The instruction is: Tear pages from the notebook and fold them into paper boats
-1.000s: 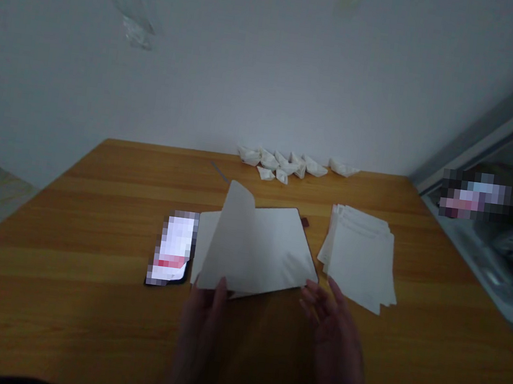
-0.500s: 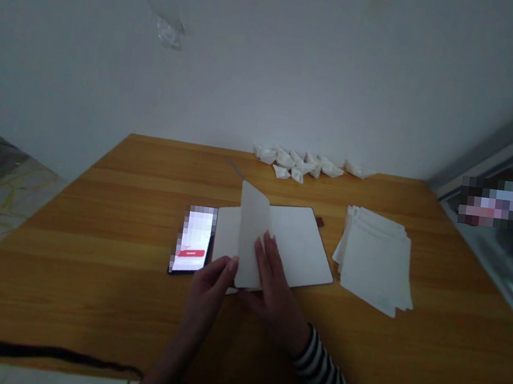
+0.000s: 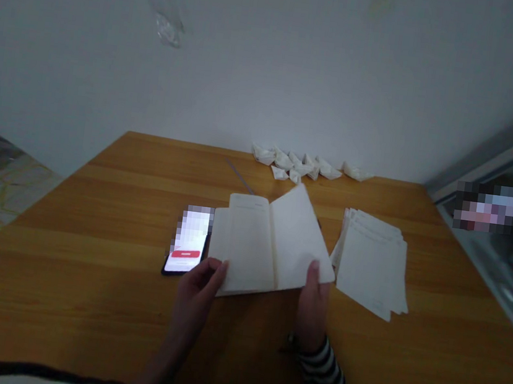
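An open notebook with blank pale pages lies on the wooden table. My left hand pinches the lower left corner of its left page. My right hand grips the lower right corner of its right page, which is lifted slightly off the table. A phone with a lit screen lies just left of the notebook. A stack of loose white sheets lies just to the right.
Several small folded white paper shapes sit at the table's far edge against the white wall. A thin pen-like object lies behind the notebook. A metal shelf frame stands at the right.
The upright page has been turned over to the right and the notebook now lies open. My right hand moved from the middle of the notebook to its right corner.
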`<state>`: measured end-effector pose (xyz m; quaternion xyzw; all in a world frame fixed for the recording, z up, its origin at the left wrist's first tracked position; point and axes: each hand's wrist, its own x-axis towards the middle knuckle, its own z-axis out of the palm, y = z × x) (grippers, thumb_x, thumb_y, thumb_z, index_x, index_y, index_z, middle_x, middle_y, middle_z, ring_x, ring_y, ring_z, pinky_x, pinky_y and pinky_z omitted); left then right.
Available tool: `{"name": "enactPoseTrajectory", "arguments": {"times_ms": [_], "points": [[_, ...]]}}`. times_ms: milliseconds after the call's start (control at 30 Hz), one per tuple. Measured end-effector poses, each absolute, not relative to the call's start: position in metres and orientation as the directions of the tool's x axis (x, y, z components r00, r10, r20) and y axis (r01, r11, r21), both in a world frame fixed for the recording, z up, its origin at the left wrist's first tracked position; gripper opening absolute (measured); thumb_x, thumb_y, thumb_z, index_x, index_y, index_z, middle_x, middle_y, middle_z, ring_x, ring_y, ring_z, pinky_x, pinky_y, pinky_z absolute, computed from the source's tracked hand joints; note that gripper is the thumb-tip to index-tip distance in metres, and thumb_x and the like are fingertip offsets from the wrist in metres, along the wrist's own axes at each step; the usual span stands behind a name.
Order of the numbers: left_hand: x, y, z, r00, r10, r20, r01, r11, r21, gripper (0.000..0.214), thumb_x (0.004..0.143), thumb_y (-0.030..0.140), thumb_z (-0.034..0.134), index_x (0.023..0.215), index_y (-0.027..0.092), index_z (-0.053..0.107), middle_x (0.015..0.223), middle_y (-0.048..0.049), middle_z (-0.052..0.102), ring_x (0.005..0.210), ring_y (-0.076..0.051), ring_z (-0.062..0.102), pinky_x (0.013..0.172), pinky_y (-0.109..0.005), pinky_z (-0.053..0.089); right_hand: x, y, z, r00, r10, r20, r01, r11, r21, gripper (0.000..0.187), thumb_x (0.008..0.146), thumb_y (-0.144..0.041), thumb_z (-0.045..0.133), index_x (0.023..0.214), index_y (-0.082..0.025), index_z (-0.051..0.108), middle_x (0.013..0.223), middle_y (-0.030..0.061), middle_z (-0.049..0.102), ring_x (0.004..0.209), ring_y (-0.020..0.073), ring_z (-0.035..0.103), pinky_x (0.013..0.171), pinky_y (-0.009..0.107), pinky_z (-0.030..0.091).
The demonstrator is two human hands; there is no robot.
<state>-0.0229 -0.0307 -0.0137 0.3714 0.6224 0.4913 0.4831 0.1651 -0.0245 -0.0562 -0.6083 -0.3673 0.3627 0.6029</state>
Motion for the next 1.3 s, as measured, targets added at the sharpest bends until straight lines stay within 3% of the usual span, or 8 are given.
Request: {"name": "enactPoseTrajectory", "arguments": {"times_ms": [167,300,400,500,633,833,1100,1300], "points": [[-0.045,-0.037,-0.020,-0.285,0.929,-0.236,0.151,0.287,0.946,0.033,0.074,0.047,0.073,0.063,0.018,0.061,0.061,0.0022,0.056,0.062,-0.015,0.049,0.059,-0.023,0.039,0.184,-0.021,-0.042,0.682,0.650,0.335,0.298,0.172,-0.939,0.071,0.095,-0.031,0.053,0.157,-0.022,0.019,0.159,0.0151,0.033,0.146,0.0280,0.035,0.118,0.055,0.028],[-0.043,-0.035,-0.018,-0.303,0.927,-0.224,0.138,0.275,0.952,0.032,0.076,0.047,0.072,0.065,0.018,0.063,0.062,0.0016,0.059,0.062,-0.016,0.050,0.059,-0.023,0.040,0.178,-0.032,-0.034,0.388,0.682,0.620,0.691,0.229,-0.686,0.055,0.095,-0.020,0.048,0.149,-0.027,0.040,0.159,0.0094,0.036,0.150,0.0322,0.025,0.118,0.068,0.013],[-0.037,-0.035,-0.015,-0.289,0.941,-0.179,0.131,0.224,0.966,0.033,0.081,0.050,0.068,0.067,0.019,0.066,0.067,-0.0009,0.063,0.068,-0.018,0.057,0.065,-0.026,0.047,0.168,-0.038,-0.036,0.099,0.815,0.570,0.772,0.299,-0.561,0.047,0.093,-0.020,0.050,0.137,-0.036,0.055,0.157,0.0019,0.041,0.150,0.0344,0.026,0.116,0.074,0.004],[-0.034,-0.041,-0.018,-0.290,0.950,-0.118,0.149,0.166,0.975,0.032,0.085,0.051,0.062,0.089,0.021,0.074,0.095,-0.0063,0.072,0.093,-0.024,0.065,0.086,-0.034,0.051,0.165,-0.038,-0.042,0.080,0.862,0.501,0.781,0.258,-0.569,0.046,0.092,-0.028,0.056,0.138,-0.033,0.055,0.165,0.0020,0.024,0.152,0.0385,0.014,0.114,0.076,0.001],[-0.034,-0.053,-0.036,-0.407,0.879,-0.247,-0.034,0.256,0.966,0.047,0.081,0.044,0.068,0.124,0.026,0.062,0.140,-0.0080,0.059,0.134,-0.028,0.049,0.111,-0.041,0.040,0.177,-0.040,-0.048,0.206,0.816,0.541,0.794,0.184,-0.580,0.056,0.094,-0.034,0.052,0.148,-0.022,0.043,0.168,0.0073,-0.004,0.152,0.0440,-0.004,0.108,0.081,-0.002],[-0.036,-0.049,-0.045,-0.389,0.798,-0.461,-0.401,0.304,0.864,0.050,0.070,0.031,0.074,0.116,0.018,0.065,0.133,-0.0147,0.064,0.135,-0.032,0.051,0.113,-0.045,0.039,0.187,-0.050,-0.042,0.190,0.651,0.735,0.798,0.333,-0.502,0.078,0.094,-0.041,0.051,0.159,-0.033,0.010,0.168,0.0022,-0.005,0.152,0.0425,-0.004,0.112,0.078,0.003],[-0.059,-0.044,-0.019,-0.254,0.723,-0.643,-0.544,0.443,0.712,0.034,0.065,0.019,0.079,0.098,0.018,0.072,0.091,-0.0040,0.075,0.088,-0.018,0.071,0.080,-0.027,0.054,0.170,-0.030,-0.081,0.233,0.916,0.327,0.573,0.143,-0.807,0.088,0.094,-0.037,0.055,0.159,-0.025,-0.002,0.167,0.0142,0.010,0.153,0.0344,0.015,0.117,0.066,0.023],[-0.062,-0.034,-0.040,-0.291,0.725,-0.625,-0.529,0.423,0.736,0.026,0.069,0.009,0.075,0.093,0.019,0.073,0.091,-0.0014,0.076,0.086,-0.013,0.071,0.069,-0.017,0.054,0.174,-0.029,-0.088,-0.199,0.964,0.177,0.826,0.262,-0.499,0.092,0.085,-0.059,0.063,0.159,-0.034,0.014,0.167,0.0125,-0.001,0.151,0.0440,0.001,0.113,0.075,0.013]]}}
